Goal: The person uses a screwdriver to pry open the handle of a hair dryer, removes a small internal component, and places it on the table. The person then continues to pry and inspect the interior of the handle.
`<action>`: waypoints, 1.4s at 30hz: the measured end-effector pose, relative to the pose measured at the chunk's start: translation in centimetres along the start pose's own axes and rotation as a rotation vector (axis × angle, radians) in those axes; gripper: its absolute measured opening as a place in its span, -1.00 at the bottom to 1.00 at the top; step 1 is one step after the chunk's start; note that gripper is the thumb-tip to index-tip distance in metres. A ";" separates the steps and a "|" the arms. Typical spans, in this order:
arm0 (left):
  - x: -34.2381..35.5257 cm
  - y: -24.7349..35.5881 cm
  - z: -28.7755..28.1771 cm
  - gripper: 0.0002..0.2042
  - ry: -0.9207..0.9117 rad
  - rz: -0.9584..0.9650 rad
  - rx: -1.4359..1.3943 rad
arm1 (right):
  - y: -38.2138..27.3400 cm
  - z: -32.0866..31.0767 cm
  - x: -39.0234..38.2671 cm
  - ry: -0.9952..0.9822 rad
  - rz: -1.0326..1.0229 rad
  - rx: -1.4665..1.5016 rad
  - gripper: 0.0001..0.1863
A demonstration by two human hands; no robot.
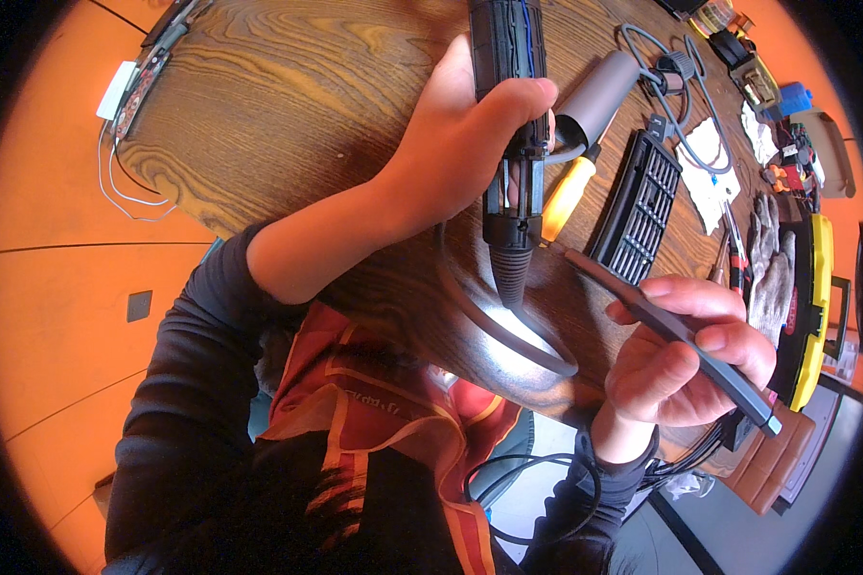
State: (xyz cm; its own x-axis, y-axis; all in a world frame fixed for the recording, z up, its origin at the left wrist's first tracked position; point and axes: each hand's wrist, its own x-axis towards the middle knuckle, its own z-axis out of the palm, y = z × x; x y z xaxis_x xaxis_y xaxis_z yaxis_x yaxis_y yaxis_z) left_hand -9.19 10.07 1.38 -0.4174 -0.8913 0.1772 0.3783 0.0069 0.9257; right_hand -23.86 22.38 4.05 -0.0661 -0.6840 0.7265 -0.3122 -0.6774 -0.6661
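Note:
My left hand is wrapped round a black cylindrical device body, held upright over the table with its ribbed cord sleeve pointing toward me. A dark cord runs out of the sleeve and curves across the tabletop. In my right hand is a slim dark grey precision screwdriver, gripped between thumb and fingers. Its tip is close to the lower end of the device body; whether they touch I cannot tell. A yellow-handled screwdriver lies just behind that tip.
A grey hollow tube and a black bit case lie on the wooden table. Beyond are a coiled grey cable, white tissue, gloves and a black-and-yellow toolbox. A circuit strip sits at the left edge.

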 end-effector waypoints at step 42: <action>-0.4 0.0 0.7 -0.74 0.105 0.157 0.211 | -0.3 1.4 -0.5 0.011 0.046 -0.050 -0.68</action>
State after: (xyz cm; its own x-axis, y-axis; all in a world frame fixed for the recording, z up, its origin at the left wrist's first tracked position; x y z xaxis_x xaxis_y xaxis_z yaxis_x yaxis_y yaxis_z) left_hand -9.60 10.71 1.51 -0.2750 -0.9140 0.2983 0.2464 0.2329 0.9408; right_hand -22.46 22.53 3.68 -0.0921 -0.7110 0.6971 -0.3552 -0.6306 -0.6901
